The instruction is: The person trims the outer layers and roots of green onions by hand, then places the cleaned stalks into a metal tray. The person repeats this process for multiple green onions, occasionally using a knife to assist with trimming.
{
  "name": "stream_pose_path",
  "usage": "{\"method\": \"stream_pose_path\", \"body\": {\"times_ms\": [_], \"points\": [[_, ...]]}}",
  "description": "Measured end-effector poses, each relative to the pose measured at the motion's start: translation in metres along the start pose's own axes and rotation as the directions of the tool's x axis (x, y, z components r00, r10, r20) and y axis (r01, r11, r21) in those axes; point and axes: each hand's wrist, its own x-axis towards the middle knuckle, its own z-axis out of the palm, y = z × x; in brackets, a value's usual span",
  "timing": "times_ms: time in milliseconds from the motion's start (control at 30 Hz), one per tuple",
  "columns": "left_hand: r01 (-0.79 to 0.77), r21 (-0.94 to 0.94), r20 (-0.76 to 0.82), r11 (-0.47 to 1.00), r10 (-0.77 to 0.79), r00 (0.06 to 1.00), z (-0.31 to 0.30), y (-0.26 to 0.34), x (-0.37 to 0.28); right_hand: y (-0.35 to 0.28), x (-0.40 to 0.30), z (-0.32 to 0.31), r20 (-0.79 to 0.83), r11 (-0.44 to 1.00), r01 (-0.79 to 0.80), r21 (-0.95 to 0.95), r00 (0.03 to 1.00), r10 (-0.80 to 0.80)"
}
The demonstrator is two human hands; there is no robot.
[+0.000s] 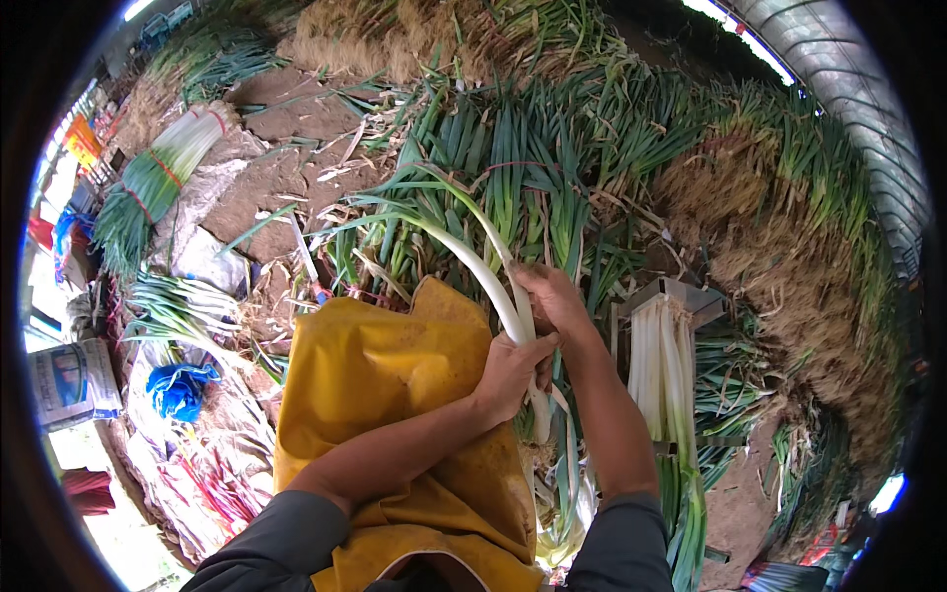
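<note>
Over my lap, covered by a yellow apron (385, 370), I hold a long green onion (473, 259) with a thick white shaft. It slants with its green leaves toward the upper left and its root end (540, 422) low. My left hand (510, 374) is closed around the white shaft. Just above it, my right hand (549, 307) grips the stalk's side, where a second, thinner shaft or layer (492, 229) runs up and curves left; I cannot tell whether it is a separate stalk. Some of the right fingers are hidden behind the onion.
To my right, a metal trough (706, 307) holds cleaned white stalks (658, 362). Unpeeled green onions (510, 163) lie piled ahead, with rooty heaps (777, 274) at right. At left are a tied bundle (166, 174), loose stalks (181, 303), a blue plastic bag (177, 390) and red ties (214, 481).
</note>
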Motion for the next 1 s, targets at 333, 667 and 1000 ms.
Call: {"method": "stream_pose_path", "body": {"times_ms": [333,667,1000], "points": [[0.036,0.068,0.014,0.997,-0.037,0.999,-0.006,-0.013,0.005,-0.019,0.025,0.003,-0.096,0.966,-0.122,-0.230,0.990,0.102],[0.074,0.258,0.103,0.963,-0.104,0.989,-0.014,-0.011,0.008,-0.011,-0.010,0.003,-0.102,0.941,-0.203,-0.272,0.978,0.182],[0.046,0.411,0.241,0.911,-0.157,0.958,-0.021,-0.032,0.020,0.018,0.043,0.021,-0.008,0.108,-0.008,-0.994,1.000,0.008]]}}
